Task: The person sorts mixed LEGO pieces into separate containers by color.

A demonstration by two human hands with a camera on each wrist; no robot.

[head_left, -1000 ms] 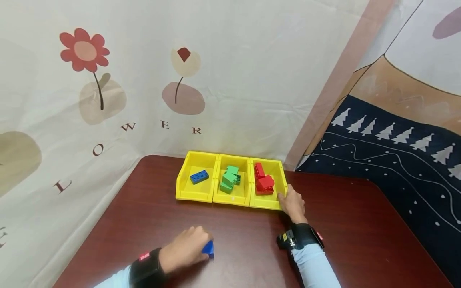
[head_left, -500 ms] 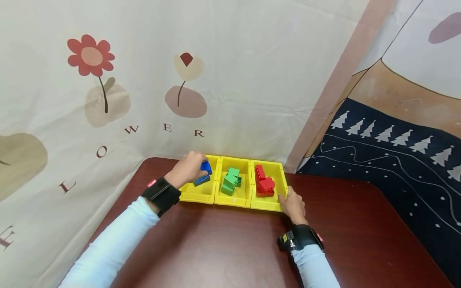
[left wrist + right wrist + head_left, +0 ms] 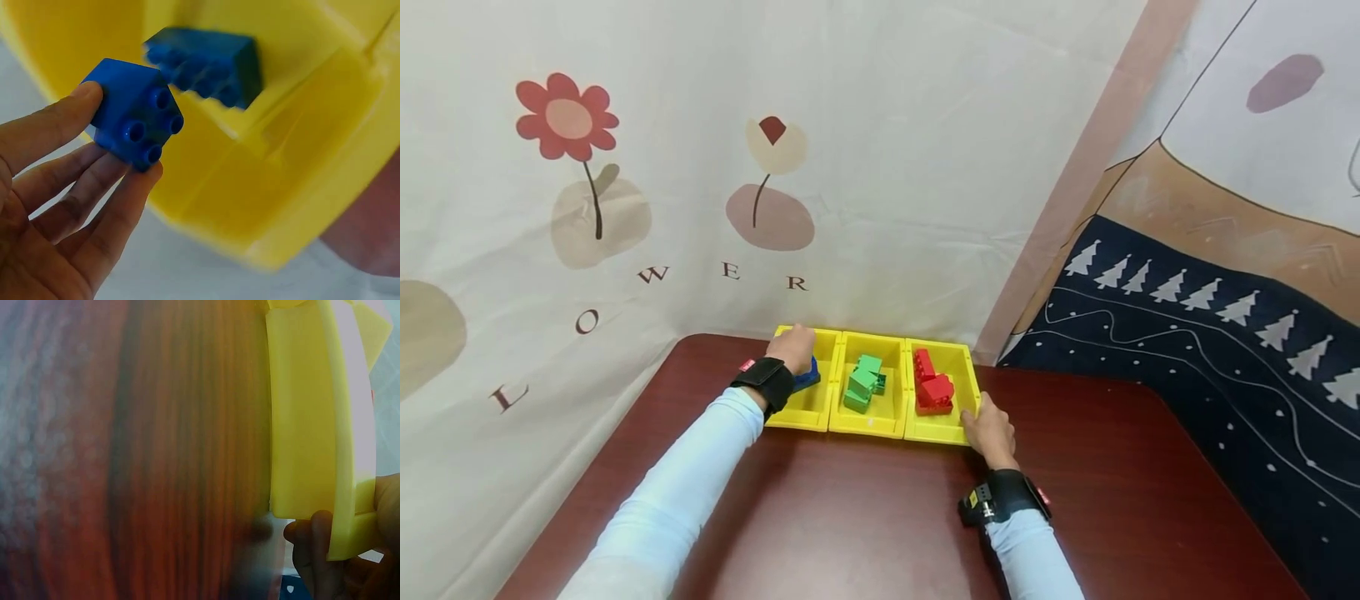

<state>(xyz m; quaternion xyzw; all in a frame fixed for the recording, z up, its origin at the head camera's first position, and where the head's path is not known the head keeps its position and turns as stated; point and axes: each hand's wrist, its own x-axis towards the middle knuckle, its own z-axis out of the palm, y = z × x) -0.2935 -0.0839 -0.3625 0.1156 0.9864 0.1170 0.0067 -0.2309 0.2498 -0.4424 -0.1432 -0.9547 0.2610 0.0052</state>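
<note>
My left hand (image 3: 793, 348) is over the left yellow bin (image 3: 799, 422), holding a small blue toy brick (image 3: 122, 87) between thumb and fingertips. Four-sided and studded, it shows its studs tilted toward the bin in the left wrist view. Inside that bin lies a longer blue brick (image 3: 247, 69), just beyond the held one. My right hand (image 3: 991, 429) grips the near right corner of the right yellow bin (image 3: 934, 436); in the right wrist view its fingers (image 3: 320, 540) curl at the bin's wall, and part of the hand is hidden behind it.
Three yellow bins stand joined in a row at the back of the dark red-brown table (image 3: 865, 508). Several green bricks (image 3: 862, 385) lie in the middle bin (image 3: 867, 427), and red bricks (image 3: 934, 393) in the right one. A printed cloth (image 3: 887, 192) hangs behind.
My left hand has carried the blue brick from low over the table's near part up and forward to the left bin. The right hand keeps its grip on the bin corner.
</note>
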